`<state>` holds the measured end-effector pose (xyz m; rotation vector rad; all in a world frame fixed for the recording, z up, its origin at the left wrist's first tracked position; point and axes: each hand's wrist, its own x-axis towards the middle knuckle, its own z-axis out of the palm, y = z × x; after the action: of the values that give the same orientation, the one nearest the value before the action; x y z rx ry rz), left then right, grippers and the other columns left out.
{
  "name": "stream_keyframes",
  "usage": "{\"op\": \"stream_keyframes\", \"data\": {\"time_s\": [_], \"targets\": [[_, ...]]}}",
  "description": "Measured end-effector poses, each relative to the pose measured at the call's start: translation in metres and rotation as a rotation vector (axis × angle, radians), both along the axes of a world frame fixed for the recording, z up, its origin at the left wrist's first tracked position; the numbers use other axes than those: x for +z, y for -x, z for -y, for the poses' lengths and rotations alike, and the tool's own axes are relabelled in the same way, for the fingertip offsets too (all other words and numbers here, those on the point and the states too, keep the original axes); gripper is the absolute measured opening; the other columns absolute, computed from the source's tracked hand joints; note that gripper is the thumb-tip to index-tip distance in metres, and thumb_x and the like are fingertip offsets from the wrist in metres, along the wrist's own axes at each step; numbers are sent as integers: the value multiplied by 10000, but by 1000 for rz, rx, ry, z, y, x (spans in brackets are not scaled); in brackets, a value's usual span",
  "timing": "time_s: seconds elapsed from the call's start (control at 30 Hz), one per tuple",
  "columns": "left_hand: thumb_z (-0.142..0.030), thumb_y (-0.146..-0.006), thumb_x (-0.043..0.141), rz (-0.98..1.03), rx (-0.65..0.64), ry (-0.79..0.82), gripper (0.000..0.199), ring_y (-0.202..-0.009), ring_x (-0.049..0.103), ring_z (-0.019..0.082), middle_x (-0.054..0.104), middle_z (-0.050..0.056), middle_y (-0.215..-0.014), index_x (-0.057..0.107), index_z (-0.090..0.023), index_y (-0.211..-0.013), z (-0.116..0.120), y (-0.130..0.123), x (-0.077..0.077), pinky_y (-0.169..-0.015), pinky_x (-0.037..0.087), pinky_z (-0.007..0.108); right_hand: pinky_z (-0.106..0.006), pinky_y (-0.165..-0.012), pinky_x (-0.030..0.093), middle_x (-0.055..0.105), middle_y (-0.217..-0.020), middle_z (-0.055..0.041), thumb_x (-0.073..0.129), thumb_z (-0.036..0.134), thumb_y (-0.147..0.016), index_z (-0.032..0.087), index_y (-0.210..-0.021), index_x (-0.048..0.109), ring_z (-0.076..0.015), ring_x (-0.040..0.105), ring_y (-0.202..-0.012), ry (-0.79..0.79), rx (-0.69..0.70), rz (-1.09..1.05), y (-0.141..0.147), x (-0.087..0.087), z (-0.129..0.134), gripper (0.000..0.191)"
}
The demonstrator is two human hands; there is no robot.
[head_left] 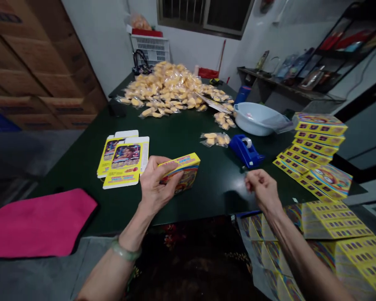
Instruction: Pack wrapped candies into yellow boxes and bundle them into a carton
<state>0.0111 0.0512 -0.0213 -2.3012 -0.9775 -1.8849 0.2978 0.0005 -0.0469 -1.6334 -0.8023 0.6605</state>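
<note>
My left hand [158,182] is wrapped round a small yellow printed box [188,173], keeping it tilted above the dark green table. My right hand [263,188] is closed in a pinch just in front of the blue tape dispenser [246,152]. Between its fingertips and the dispenser's cutting edge there is what looks like a short bit of clear tape, hard to make out. Flat yellow cartons [128,161] lie overlapping to the left of my left hand. Behind the box, a few wrapped yellow pieces [215,139] rest beside the dispenser.
A large heap of wrapped yellow pieces [172,88] covers the table's far end. Finished-looking yellow boxes [316,146] are stacked at the right edge, with more in a container [338,221] below. A pale blue basin [260,119] stands behind the dispenser; a pink-topped seat [44,223] is at left.
</note>
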Motion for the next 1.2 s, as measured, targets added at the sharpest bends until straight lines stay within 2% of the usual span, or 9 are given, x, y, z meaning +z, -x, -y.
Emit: {"op": "stream_keyframes", "data": {"time_s": [0.07, 0.13, 0.2, 0.27, 0.37, 0.53, 0.83, 1.07, 1.2], "targets": [[-170, -760, 714, 10, 3, -11, 229, -748, 590, 117, 583, 7, -885, 605, -231, -951, 2, -1, -1, -625, 493, 259, -193, -383, 360, 532, -537, 51, 671, 339, -750, 185, -687, 551, -70, 455, -419, -109, 301, -77, 45, 12, 9, 205], [-155, -763, 708, 12, -6, -17, 246, -777, 587, 124, 575, 18, -906, 597, -227, -971, 3, -2, -1, -645, 499, 268, -181, -388, 352, 532, -543, 53, 645, 347, -801, 185, -703, 560, -61, 454, -426, -215, 541, -183, 88, 25, 11, 208], [-130, -781, 682, 12, -29, -13, 248, -810, 583, 129, 566, 34, -939, 592, -219, -994, 5, -2, -2, -663, 504, 274, -173, -384, 337, 541, -557, 54, 631, 344, -824, 181, -712, 559, -52, 447, -421, -285, 686, -319, 121, 34, 5, 210], [-102, -796, 654, 22, -43, -5, 244, -840, 579, 133, 558, 47, -964, 589, -209, -1005, 6, -2, -2, -676, 509, 275, -168, -373, 319, 549, -565, 55, 646, 345, -813, 176, -699, 553, -42, 431, -405, -322, 747, -446, 142, 38, -3, 224], [-78, -798, 644, 45, -46, -5, 238, -862, 587, 133, 562, 54, -972, 592, -198, -997, 6, -3, -2, -679, 516, 263, -163, -359, 301, 553, -551, 59, 682, 349, -777, 171, -669, 547, -32, 408, -380, -338, 732, -539, 154, 38, -10, 249], [-100, -779, 685, 54, -12, -38, 207, -828, 615, 127, 602, 46, -938, 616, -191, -952, 5, -3, -2, -676, 532, 253, -160, -347, 299, 542, -529, 61, 698, 354, -760, 170, -649, 550, -33, 402, -373, -330, 678, -543, 155, 38, -10, 260], [-129, -798, 670, 18, -1, -35, 189, -833, 623, 129, 606, 53, -946, 609, -178, -970, 7, 0, -3, -682, 542, 253, -167, -321, 299, 519, -480, 58, 714, 352, -703, 159, -569, 557, -33, 392, -341, -265, 552, -524, 167, 52, -8, 283], [-129, -806, 643, 12, -50, -45, 212, -862, 604, 140, 583, 52, -937, 553, -179, -992, 6, 2, -2, -703, 528, 265, -173, -319, 331, 539, -472, 48, 713, 321, -671, 154, -539, 560, -40, 420, -338, -219, 490, -476, 170, 58, -9, 262], [-111, -826, 616, -39, -73, -23, 220, -863, 569, 123, 538, 48, -952, 584, -192, -1029, 6, 5, -3, -677, 504, 224, -166, -322, 342, 539, -460, 49, 712, 292, -655, 152, -516, 546, -39, 428, -335, -209, 452, -471, 172, 58, -12, 258]]}}
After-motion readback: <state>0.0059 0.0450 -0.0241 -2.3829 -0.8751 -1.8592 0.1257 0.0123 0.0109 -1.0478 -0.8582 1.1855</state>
